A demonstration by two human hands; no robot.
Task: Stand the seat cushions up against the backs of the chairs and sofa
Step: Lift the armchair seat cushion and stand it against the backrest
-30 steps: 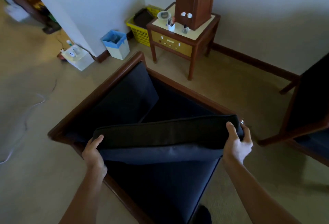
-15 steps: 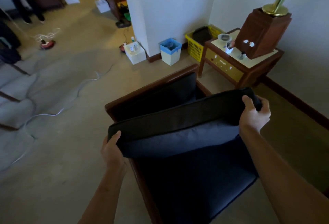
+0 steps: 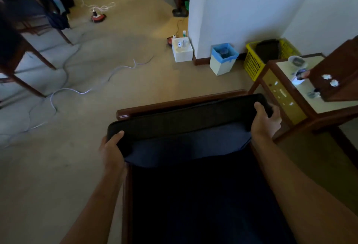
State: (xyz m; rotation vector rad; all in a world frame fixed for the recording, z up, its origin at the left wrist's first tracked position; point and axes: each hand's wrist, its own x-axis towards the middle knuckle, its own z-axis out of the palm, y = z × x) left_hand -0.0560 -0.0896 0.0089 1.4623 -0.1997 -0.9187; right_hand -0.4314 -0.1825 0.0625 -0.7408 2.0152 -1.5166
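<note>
The dark seat cushion (image 3: 186, 125) tilts up toward the chair's wooden top rail (image 3: 180, 102), its far corners clamped by the left hand (image 3: 113, 146) and right hand (image 3: 265, 119), so released short of upright it likely flops back onto the seat.

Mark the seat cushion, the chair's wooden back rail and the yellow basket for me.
seat cushion (image 3: 186, 121): head view, on its dark raised edge between the two hands.
chair's wooden back rail (image 3: 174, 103): head view, on the rail's top, left of middle.
yellow basket (image 3: 251, 65): head view, on its front mesh wall.
</note>
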